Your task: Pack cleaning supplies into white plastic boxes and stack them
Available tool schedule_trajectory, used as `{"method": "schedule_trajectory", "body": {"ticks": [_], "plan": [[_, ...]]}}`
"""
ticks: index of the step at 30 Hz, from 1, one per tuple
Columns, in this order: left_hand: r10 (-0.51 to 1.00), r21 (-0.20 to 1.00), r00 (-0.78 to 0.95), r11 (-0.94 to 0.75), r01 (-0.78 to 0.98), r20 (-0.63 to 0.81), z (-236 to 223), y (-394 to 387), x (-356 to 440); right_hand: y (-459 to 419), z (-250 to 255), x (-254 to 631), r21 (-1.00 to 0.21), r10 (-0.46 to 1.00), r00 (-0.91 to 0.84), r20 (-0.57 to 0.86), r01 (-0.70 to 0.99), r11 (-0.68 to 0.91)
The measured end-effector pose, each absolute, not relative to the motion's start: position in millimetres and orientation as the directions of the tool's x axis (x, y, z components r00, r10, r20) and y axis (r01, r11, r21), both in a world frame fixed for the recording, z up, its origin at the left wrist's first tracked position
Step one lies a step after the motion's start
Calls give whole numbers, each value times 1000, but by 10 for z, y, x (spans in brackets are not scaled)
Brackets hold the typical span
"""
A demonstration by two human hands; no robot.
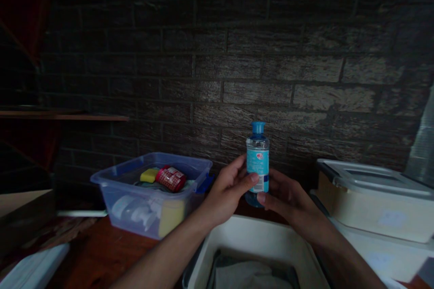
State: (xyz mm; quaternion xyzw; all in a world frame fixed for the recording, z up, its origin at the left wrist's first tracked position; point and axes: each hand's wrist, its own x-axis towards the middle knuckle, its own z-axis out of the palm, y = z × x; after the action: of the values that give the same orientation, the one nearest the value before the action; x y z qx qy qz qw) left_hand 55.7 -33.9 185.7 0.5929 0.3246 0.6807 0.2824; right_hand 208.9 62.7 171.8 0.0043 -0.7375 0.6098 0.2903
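A small clear bottle with a blue cap and a light-blue label [257, 158] stands upright between my two hands, above the far rim of a white bin [251, 228]. My left hand [228, 185] grips it from the left, thumb across the label. From the right, my right hand [288, 194] closes on its lower part, with the thumb near the base. The fingers behind the bottle are partly hidden. Grey folded cloth [252, 275] lies inside the white bin below my hands.
To the left, a clear bluish plastic tub [132, 189] holds a red-labelled container [171, 178], yellow sponges [149, 175] and white bottles. Stacked lidded boxes [379, 203] stand at right. Behind is a dark brick wall [257, 72]; a wooden shelf [64, 116] juts in from the left.
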Motion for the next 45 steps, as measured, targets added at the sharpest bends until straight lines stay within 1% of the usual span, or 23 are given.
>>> {"method": "schedule_trajectory", "body": {"ticks": [4, 8, 12, 15, 18, 24, 27, 35, 38, 45], "plan": [[759, 772, -158, -633, 45, 632, 1833, -325, 510, 614, 1708, 2084, -899, 360, -825, 437, -384, 212], [766, 782, -182, -623, 28, 617, 1807, -284, 446, 640, 1684, 2104, -897, 359, -824, 438, -372, 240], [774, 782, -139, -624, 4, 618, 1826, -290, 461, 666, 1673, 2107, -892, 346, -827, 443, -369, 261], [799, 801, -92, -598, -32, 594, 1845, -311, 497, 678, 1670, 2095, -893, 368, -819, 440, -355, 277], [798, 798, -97, -601, -49, 595, 1849, -317, 515, 679, 1673, 2090, -897, 398, -810, 430, -332, 293], [749, 756, -123, -654, 11, 650, 1842, -312, 519, 694, 1656, 2088, -880, 315, -829, 462, -385, 277], [726, 733, -124, -680, 19, 677, 1826, -306, 528, 708, 1636, 2083, -871, 325, -815, 479, -397, 290], [733, 749, -155, -652, 122, 663, 1812, -305, 549, 688, 1613, 2073, -865, 367, -798, 478, -355, 355], [743, 761, -171, -641, 99, 648, 1821, -308, 555, 696, 1597, 2055, -874, 369, -803, 468, -358, 330], [755, 768, -159, -640, 30, 636, 1808, -326, 594, 691, 1636, 2045, -864, 322, -804, 499, -433, 258]]}}
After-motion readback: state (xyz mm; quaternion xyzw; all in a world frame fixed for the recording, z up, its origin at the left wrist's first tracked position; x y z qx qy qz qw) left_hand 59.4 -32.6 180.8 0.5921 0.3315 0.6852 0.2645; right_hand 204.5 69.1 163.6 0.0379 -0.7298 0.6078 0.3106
